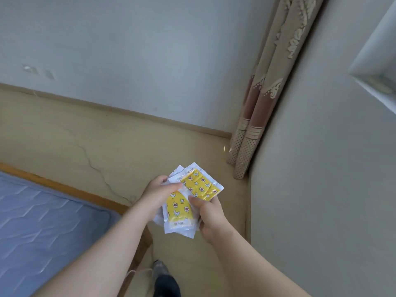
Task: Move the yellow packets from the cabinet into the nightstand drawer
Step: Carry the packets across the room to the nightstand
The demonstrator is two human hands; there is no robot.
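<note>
yellow packets (194,196) are pinched in both your left hand (159,192) and right hand (211,217); the nightstand drawer isn't in view, so stowing remains.

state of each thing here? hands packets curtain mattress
yellow packets: fanned, held in both hands over the floor
left hand: grips the packets from the left
right hand: pinches the packets, thumb on top
curtain: hangs gathered in the corner
mattress: lies flat in wooden frame

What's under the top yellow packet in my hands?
Under the top yellow starry packet, another yellow patterned packet, partly covered, and white packet edges. The left hand and right hand hide the rest.
</note>
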